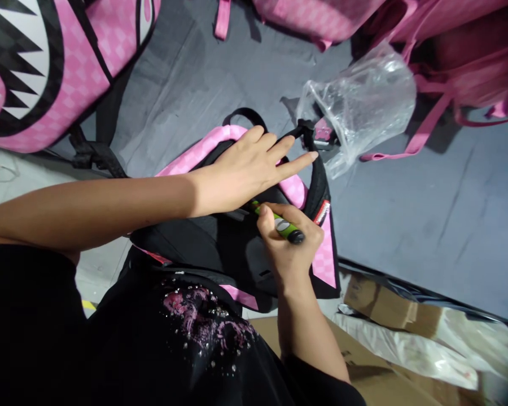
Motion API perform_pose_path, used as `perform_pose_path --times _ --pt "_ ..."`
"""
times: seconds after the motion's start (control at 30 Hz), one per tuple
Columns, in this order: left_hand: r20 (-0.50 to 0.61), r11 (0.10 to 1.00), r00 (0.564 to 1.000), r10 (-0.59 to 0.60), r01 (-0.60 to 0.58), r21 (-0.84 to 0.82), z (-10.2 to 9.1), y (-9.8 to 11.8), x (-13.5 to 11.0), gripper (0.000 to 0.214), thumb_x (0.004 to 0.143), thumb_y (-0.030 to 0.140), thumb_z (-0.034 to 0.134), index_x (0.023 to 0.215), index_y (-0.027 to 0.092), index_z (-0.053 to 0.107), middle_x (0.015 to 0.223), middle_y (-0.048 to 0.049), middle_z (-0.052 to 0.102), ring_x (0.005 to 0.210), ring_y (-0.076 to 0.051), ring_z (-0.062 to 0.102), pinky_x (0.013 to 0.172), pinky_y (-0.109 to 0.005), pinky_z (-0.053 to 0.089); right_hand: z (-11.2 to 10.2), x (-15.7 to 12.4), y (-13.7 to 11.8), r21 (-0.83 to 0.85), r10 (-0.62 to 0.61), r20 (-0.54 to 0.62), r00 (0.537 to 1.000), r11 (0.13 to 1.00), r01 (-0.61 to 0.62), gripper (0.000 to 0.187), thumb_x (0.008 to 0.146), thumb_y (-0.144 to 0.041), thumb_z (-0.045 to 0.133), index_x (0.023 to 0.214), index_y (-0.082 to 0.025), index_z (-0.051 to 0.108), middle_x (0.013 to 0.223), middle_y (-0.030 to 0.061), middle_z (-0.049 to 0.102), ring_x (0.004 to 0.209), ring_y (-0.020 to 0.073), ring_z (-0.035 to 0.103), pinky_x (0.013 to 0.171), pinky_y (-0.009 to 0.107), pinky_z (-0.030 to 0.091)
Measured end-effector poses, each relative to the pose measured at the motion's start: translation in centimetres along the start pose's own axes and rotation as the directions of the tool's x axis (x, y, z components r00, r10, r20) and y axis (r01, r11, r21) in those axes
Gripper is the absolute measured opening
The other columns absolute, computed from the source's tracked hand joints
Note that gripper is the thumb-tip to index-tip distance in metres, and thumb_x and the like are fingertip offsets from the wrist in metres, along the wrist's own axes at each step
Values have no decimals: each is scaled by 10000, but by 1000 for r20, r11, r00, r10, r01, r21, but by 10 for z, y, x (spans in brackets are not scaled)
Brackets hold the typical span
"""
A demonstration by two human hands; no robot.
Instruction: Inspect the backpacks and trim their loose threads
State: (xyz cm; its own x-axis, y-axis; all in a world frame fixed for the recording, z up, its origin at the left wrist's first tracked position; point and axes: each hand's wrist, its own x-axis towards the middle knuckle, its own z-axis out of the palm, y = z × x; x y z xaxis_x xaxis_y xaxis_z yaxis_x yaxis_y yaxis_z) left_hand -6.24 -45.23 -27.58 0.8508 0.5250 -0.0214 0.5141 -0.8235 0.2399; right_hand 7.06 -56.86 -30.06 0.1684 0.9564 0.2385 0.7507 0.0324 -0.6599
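Note:
A pink-and-black checkered backpack (317, 265) lies against my lap at the edge of a grey table (427, 208). My left hand (249, 166) lies flat on top of the backpack, fingers stretched out toward its black strap (319, 180). My right hand (290, 242) is closed on a green marker (279, 224) with a black cap, its tip pointing under my left palm onto the black part of the bag. A small red label (322, 212) sits on the strap beside the marker.
A clear plastic bag (359, 107) lies just beyond the backpack. Another pink backpack with a shark-mouth print (38, 67) is at the far left, more pink bags (449, 51) at the far right. Cardboard (381, 307) and white wrapping (410, 349) lie below the table edge.

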Motion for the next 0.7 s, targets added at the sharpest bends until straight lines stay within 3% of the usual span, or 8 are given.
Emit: perform_pose_path --times 0.3,0.47,0.7 --pt "30 999 1000 8 -9 47 -5 2 2 788 877 45 459 1603 169 180 1587 -183 344 1352 -375 455 1076 -569 360 -2 4 -1 45 -9 59 998 999 6 167 902 -308 631 836 -192 731 783 38 748 651 169 687 623 290 541" --pt "-17 1000 1000 13 -13 27 0 0 2 824 863 121 525 1600 226 172 1580 -144 365 1356 -383 440 1079 -586 347 -1 3 1 45 31 48 998 998 -33 185 898 -327 620 812 -200 723 778 33 748 667 170 687 629 291 527" --pt "-82 993 994 69 -60 103 7 -3 -1 913 811 200 628 1602 173 172 1543 -197 391 1291 -378 465 1051 -551 367 0 2 4 77 54 31 998 995 -57 173 876 -312 627 793 -192 720 776 38 745 680 174 683 637 290 501"
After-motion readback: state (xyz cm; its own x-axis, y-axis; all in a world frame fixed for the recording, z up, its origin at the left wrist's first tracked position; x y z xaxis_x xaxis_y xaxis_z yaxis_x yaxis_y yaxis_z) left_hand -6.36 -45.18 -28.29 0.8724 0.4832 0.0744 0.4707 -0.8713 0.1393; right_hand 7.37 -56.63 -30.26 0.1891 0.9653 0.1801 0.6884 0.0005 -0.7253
